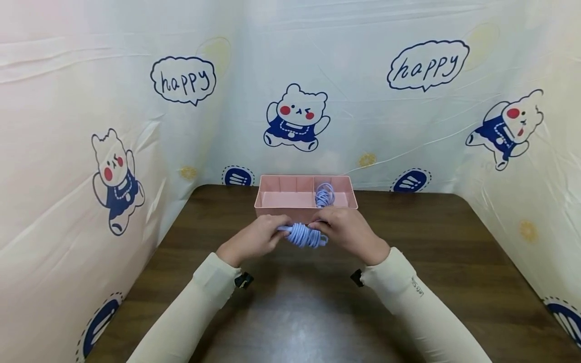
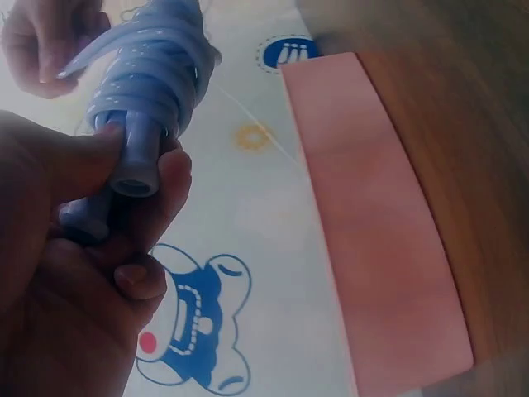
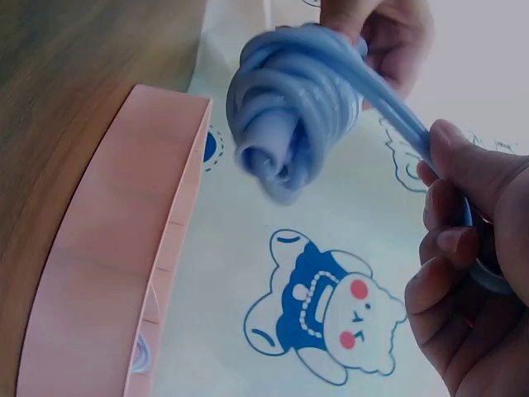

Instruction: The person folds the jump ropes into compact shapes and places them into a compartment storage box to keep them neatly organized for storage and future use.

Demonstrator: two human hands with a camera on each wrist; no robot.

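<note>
A blue jump rope point(image 1: 305, 236) is wound in tight loops round its own two handles point(image 2: 139, 161), just in front of the pink box. My left hand point(image 1: 258, 236) grips the handle ends between thumb and fingers at the left of the bundle. At its right, my right hand point(image 1: 347, 229) pinches a length of the rope; in the right wrist view this strand point(image 3: 398, 114) runs taut from the coil to the thumb and curled fingers. The loops hide much of the handles. Another blue coiled rope point(image 1: 325, 195) lies in the box's right compartment.
The pink box point(image 1: 277, 212) stands at the back of the dark wooden table point(image 1: 290, 312), a divider splitting it into a wide left and a narrow right compartment. A white curtain point(image 1: 354, 65) printed with bears hangs behind and along both sides.
</note>
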